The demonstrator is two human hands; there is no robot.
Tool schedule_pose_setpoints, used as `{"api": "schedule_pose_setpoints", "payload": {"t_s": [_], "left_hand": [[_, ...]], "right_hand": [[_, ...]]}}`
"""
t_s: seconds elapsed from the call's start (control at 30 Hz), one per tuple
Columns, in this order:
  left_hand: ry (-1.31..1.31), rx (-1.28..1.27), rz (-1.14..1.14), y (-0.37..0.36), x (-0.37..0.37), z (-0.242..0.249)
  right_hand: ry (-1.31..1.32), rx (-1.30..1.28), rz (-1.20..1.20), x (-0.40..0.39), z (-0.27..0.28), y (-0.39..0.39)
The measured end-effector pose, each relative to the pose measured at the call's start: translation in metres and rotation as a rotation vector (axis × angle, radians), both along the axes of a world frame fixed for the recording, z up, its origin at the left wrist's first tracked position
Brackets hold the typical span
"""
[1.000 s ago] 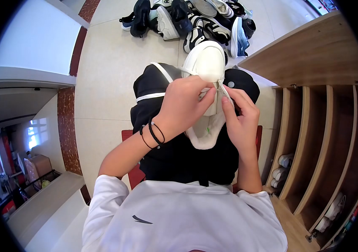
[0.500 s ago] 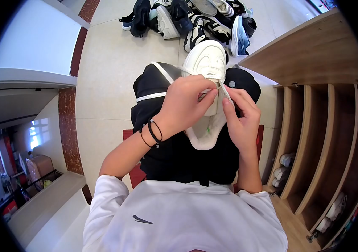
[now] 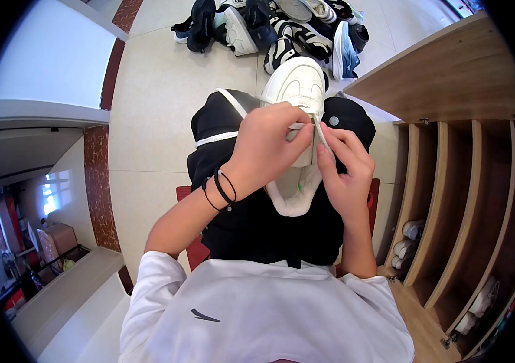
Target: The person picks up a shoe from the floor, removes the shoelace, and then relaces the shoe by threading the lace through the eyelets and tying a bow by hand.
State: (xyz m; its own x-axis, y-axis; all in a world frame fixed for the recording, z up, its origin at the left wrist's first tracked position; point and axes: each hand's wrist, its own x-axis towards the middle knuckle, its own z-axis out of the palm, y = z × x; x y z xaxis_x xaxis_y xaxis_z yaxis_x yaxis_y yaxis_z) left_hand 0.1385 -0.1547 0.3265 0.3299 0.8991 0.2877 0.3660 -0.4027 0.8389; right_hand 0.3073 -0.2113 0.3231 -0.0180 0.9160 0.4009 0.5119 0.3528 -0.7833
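Note:
A white sneaker (image 3: 295,81) rests on my lap between my knees, its toe pointing away and its padded heel opening towards me. My left hand (image 3: 269,142), with black bands on its wrist, reaches across the tongue and pinches the white shoelace beside the eyelet edge. The exact tip between thumb and forefinger is mostly hidden. My right hand (image 3: 348,169) grips the right eyelet flap of the sneaker between thumb and fingers. A loose stretch of the shoelace (image 3: 218,139) trails over the black trousers on my left knee.
A pile of mixed shoes (image 3: 269,30) lies on the tiled floor ahead. To the right stands an open wooden shoe cabinet (image 3: 445,206) with some shoes inside and its door panel (image 3: 439,72) swung out. A red seat edge (image 3: 197,251) shows beneath me.
Both hands stay at the right eyelet flap with only small shifts. My right fingers have moved slightly, and the sneaker keeps nearly the same position.

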Motion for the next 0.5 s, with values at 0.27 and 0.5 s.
{"api": "schedule_pose_setpoints", "payload": {"t_s": [0.27,0.5], "left_hand": [[0.023,0.082,-0.089,0.006,0.0,0.002],[0.189,0.167,-0.102,0.008,-0.005,0.011]], "right_hand": [[0.501,-0.379,-0.1,0.001,0.01,0.009],[0.183,-0.307,-0.124,0.001,0.001,0.021]]}}
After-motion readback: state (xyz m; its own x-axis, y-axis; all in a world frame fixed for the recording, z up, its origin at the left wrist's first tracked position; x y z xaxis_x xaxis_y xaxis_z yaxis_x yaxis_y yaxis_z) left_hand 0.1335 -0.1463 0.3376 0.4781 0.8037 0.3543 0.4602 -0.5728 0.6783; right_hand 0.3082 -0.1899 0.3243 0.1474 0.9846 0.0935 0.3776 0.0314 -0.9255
